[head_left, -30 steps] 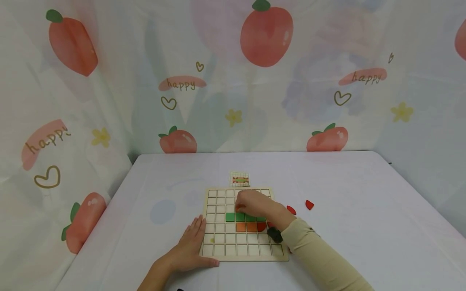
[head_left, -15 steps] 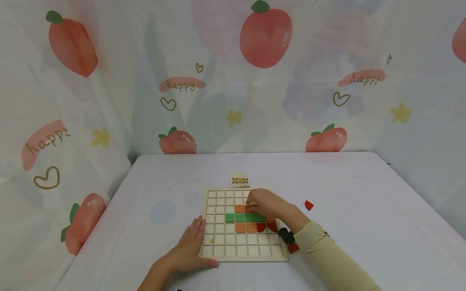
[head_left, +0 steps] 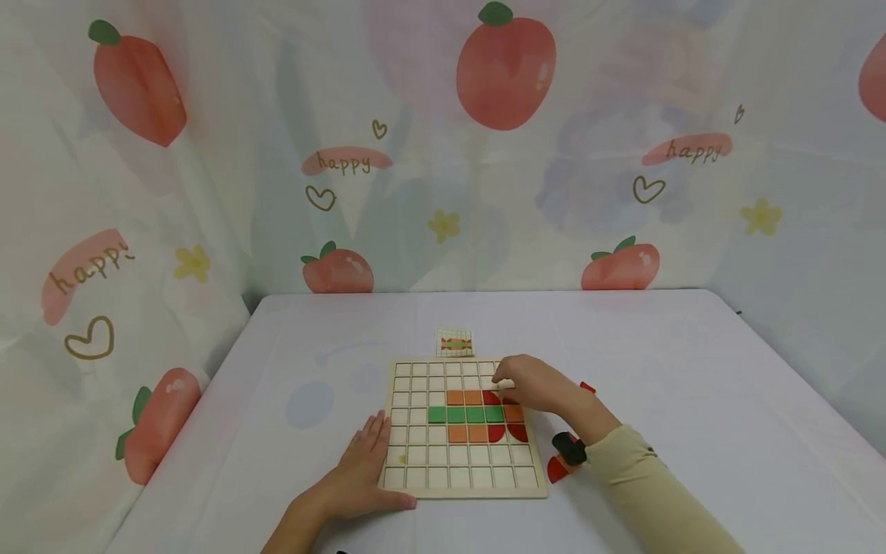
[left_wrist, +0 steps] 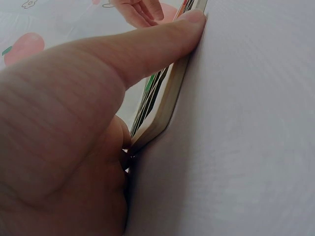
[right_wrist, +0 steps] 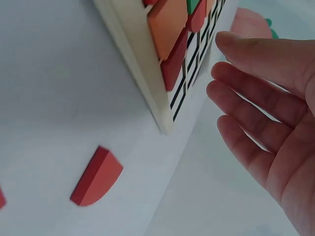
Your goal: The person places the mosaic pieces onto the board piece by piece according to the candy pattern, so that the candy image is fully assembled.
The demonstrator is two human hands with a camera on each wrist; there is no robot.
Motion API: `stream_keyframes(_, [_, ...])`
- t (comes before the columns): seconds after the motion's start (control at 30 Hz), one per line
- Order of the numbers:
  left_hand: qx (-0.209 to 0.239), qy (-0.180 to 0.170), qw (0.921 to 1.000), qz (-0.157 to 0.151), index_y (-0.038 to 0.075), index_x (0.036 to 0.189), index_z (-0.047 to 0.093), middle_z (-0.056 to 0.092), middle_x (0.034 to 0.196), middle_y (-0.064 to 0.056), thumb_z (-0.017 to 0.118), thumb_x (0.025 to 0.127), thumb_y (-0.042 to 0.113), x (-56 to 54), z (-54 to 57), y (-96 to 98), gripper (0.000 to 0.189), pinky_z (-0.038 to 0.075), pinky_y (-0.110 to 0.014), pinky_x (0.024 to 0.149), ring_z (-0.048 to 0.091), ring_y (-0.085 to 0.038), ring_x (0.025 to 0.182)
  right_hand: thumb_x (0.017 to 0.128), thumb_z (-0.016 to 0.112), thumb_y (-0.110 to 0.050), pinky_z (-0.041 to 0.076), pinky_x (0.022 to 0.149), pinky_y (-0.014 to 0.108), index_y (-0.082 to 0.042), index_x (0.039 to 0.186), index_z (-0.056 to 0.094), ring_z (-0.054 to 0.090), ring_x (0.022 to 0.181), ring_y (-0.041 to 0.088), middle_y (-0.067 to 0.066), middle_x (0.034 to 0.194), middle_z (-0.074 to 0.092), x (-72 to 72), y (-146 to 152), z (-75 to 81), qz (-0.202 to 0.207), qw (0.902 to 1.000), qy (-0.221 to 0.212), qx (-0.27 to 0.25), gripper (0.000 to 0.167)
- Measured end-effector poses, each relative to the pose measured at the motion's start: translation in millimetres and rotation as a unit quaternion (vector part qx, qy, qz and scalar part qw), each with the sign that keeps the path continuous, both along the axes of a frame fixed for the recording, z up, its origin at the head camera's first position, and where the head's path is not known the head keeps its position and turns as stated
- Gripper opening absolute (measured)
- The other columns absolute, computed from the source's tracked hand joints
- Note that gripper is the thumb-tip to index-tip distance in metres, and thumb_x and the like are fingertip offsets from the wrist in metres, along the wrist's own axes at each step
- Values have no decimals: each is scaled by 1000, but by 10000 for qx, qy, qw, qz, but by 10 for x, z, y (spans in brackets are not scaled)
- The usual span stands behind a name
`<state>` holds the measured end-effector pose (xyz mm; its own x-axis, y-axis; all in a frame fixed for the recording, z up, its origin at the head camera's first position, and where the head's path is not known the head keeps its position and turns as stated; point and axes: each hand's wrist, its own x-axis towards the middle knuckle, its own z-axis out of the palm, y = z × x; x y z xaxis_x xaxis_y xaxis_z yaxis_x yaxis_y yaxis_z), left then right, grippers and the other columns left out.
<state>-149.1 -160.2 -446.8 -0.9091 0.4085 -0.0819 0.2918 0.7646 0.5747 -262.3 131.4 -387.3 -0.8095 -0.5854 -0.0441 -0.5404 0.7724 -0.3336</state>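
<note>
A square wooden grid board [head_left: 450, 477] lies on the table. My left hand [head_left: 360, 469] rests along its left edge with straight fingers, thumb on the front edge; the left wrist view shows the thumb [left_wrist: 162, 42] against the rim. Green square tiles [head_left: 457, 415] form a row on the board, with orange tiles [head_left: 457, 434] and red quarter-round tiles [head_left: 496, 433] around them. Over the board's far right part is my right hand [head_left: 533, 383], hiding some cells. In the right wrist view its fingers [right_wrist: 246, 91] are loosely bent, apart from the tiles, holding nothing.
Behind the board lies a small pattern card [head_left: 455, 343]. A loose red quarter-round piece [right_wrist: 97, 178] lies on the table to the right. Nearer the front, another red piece [head_left: 556, 468] lies by the board's right edge, below the black wrist strap [head_left: 569, 448].
My right hand has moved rightward across the board, uncovering two orange tiles and a red quarter-round tile in the row behind the green ones. My left hand has stayed in place.
</note>
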Motion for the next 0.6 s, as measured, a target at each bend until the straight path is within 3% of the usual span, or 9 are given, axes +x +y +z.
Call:
stream_keyframes(0.3, [-49,16,10000,-13,-9,143,8,3,150,-23,64,68,68,1,-3,-10,121,8,-52,106,-1,-35,137,80,70,-5,47,82,39,-3,98,70,58,91,23,5,94,63,23,218,23,-22,9997,239,-48,18])
stream_keyframes(0.6, [6,-5,10000,-12,-9,143,7,3,150,-24,65,68,67,2,4,-2,121,7,-52,106,-1,-35,137,81,69,-5,47,84,41,-3,103,69,56,97,26,6,100,62,42,426,42,-526,9986,65,45,22])
